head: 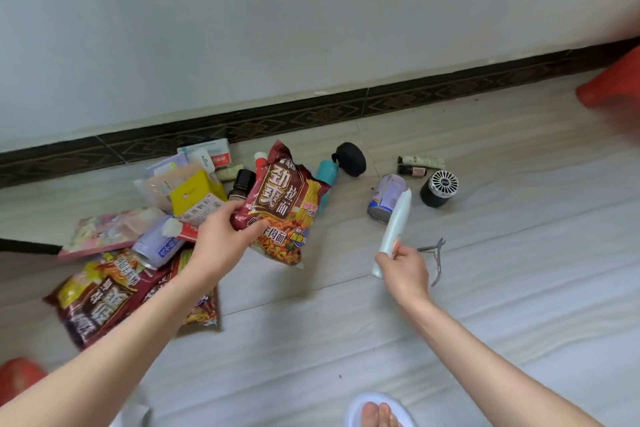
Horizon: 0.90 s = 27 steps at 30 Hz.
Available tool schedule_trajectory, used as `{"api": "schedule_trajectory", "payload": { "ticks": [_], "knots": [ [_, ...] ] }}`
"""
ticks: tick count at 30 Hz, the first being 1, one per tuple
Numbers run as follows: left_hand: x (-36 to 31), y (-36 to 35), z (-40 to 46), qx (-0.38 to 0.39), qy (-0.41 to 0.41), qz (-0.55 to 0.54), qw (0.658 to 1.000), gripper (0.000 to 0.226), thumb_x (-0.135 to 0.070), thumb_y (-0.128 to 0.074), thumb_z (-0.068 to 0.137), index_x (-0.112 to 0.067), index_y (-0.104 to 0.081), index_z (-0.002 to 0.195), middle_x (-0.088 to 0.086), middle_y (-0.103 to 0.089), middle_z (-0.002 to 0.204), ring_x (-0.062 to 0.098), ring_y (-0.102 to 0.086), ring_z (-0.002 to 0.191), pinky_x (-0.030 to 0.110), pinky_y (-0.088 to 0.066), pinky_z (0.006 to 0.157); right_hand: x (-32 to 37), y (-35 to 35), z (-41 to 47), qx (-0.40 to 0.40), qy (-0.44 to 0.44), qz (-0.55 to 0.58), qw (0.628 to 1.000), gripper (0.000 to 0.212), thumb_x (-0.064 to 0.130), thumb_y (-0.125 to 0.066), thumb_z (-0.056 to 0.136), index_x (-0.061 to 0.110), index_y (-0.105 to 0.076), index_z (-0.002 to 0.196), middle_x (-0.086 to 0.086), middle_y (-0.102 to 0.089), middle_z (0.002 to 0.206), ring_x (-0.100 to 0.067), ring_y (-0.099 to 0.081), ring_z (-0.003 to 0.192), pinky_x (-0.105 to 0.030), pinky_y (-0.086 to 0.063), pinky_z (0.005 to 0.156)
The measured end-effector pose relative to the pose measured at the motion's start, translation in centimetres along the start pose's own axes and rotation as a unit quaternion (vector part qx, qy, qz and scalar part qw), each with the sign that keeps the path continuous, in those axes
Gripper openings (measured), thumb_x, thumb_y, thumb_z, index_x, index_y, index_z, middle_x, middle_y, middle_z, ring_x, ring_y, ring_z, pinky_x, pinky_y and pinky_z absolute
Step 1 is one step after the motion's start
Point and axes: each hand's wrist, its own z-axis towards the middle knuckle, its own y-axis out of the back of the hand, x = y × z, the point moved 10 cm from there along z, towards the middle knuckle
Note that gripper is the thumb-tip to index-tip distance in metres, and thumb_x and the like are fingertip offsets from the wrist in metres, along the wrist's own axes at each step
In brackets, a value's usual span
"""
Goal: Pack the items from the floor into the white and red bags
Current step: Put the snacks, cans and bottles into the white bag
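My left hand (221,239) grips a dark red noodle packet (284,204), lifted above the floor pile. My right hand (405,270) holds a white tube (394,229) by its lower end. More noodle packets (104,298) lie at the lower left under my left forearm. Boxes, among them a yellow box (195,196), and pouches sit behind them. A red bag (613,87) shows at the right edge; another bit of red bag (19,378) lies at the lower left corner. No white bag is clearly visible.
On the floor near the wall lie a tin can (384,198), a black round fan-like device (440,187), two small tubes (420,165), a black round pouch (349,158), a teal bottle (327,172), a dark bottle (242,184) and metal nippers (433,260). My slippered foot (377,409) is at the bottom.
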Motion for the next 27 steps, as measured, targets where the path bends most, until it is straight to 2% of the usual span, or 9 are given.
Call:
{"api": "schedule_trajectory", "payload": {
  "ticks": [4,8,11,13,15,18,22,25,27],
  "knots": [
    [-1.0,8.7,-4.8,-0.052,-0.004,0.009,0.999,0.029,-0.026,-0.07,0.08,-0.021,-0.056,0.104,-0.009,-0.062,0.076,0.013,-0.061,0.069,0.029,-0.049,0.058,7.8,-1.2,-5.9,0.044,0.108,-0.009,0.993,0.018,0.011,-0.062,0.078,0.007,-0.059,0.096,-0.006,-0.062,0.084,-0.022,-0.057,0.079,-0.029,-0.041,0.067],
    [-0.1,16.9,-11.3,-0.127,-0.009,-0.007,0.992,0.026,-0.025,-0.072,0.078,-0.024,-0.058,0.099,-0.011,-0.062,0.077,0.003,-0.058,0.07,0.02,-0.044,0.058,14.9,-3.4,-12.6,0.094,0.251,-0.087,0.96,0.035,0.016,-0.063,0.077,0.01,-0.055,0.111,-0.005,-0.057,0.103,-0.016,-0.054,0.088,-0.026,-0.041,0.076],
    [3.7,22.7,-16.9,-0.183,0.036,-0.057,0.981,0.023,-0.025,-0.074,0.076,-0.025,-0.061,0.096,-0.01,-0.066,0.082,0.011,-0.063,0.079,0.032,-0.051,0.069,19.9,-5.6,-20.0,0.142,0.387,-0.167,0.896,0.034,0.017,-0.063,0.078,0.012,-0.056,0.111,0.002,-0.049,0.098,-0.016,-0.051,0.09,-0.029,-0.041,0.082],
    [6.4,26.0,-20.6,-0.222,0.063,-0.097,0.968,0.024,-0.024,-0.074,0.076,-0.025,-0.063,0.097,-0.005,-0.068,0.085,0.017,-0.066,0.081,0.04,-0.055,0.074,22.2,-7.7,-25.2,0.182,0.462,-0.208,0.842,0.031,0.019,-0.062,0.078,0.014,-0.056,0.108,0.005,-0.046,0.096,-0.016,-0.05,0.089,-0.029,-0.04,0.078],
    [8.5,28.9,-24.5,-0.268,0.075,-0.136,0.951,0.024,-0.021,-0.073,0.076,-0.021,-0.062,0.098,-0.003,-0.068,0.086,0.018,-0.065,0.082,0.037,-0.054,0.072,23.3,-10.4,-30.2,0.22,0.515,-0.247,0.791,0.03,0.021,-0.061,0.079,0.016,-0.054,0.108,0.006,-0.045,0.097,-0.016,-0.05,0.089,-0.031,-0.041,0.078],
    [13.0,31.4,-30.6,-0.327,0.115,-0.182,0.92,0.025,-0.02,-0.072,0.078,-0.014,-0.062,0.1,-0.002,-0.067,0.088,0.013,-0.064,0.081,0.031,-0.051,0.071,22.2,-15.2,-36.6,0.275,0.542,-0.301,0.735,0.031,0.022,-0.061,0.078,0.018,-0.053,0.108,0.004,-0.046,0.099,-0.017,-0.05,0.092,-0.032,-0.041,0.08],
    [22.1,31.2,-39.0,-0.396,0.222,-0.241,0.858,0.045,-0.03,-0.076,0.074,-0.009,-0.059,0.11,0.008,-0.067,0.104,0.023,-0.063,0.095,0.043,-0.051,0.086,16.6,-21.6,-42.3,0.351,0.533,-0.377,0.671,0.026,0.022,-0.061,0.075,0.02,-0.052,0.099,0.0,-0.051,0.097,-0.02,-0.05,0.089,-0.028,-0.033,0.069],
    [26.9,29.3,-44.1,-0.428,0.271,-0.28,0.816,0.034,-0.015,-0.071,0.079,-0.004,-0.06,0.109,0.009,-0.066,0.098,0.023,-0.061,0.089,0.032,-0.049,0.076,11.3,-25.1,-44.1,0.395,0.505,-0.411,0.648,0.034,0.022,-0.062,0.076,0.015,-0.053,0.109,-0.006,-0.056,0.106,-0.025,-0.054,0.097,-0.029,-0.037,0.074],
    [29.9,27.3,-46.3,-0.431,0.301,-0.312,0.791,0.024,-0.01,-0.069,0.08,-0.005,-0.062,0.102,0.011,-0.066,0.094,0.024,-0.062,0.086,0.034,-0.048,0.078,7.9,-26.8,-44.2,0.416,0.47,-0.428,0.65,0.037,0.023,-0.063,0.077,0.012,-0.055,0.111,-0.006,-0.056,0.104,-0.026,-0.055,0.099,-0.029,-0.037,0.073]
  ]
}}
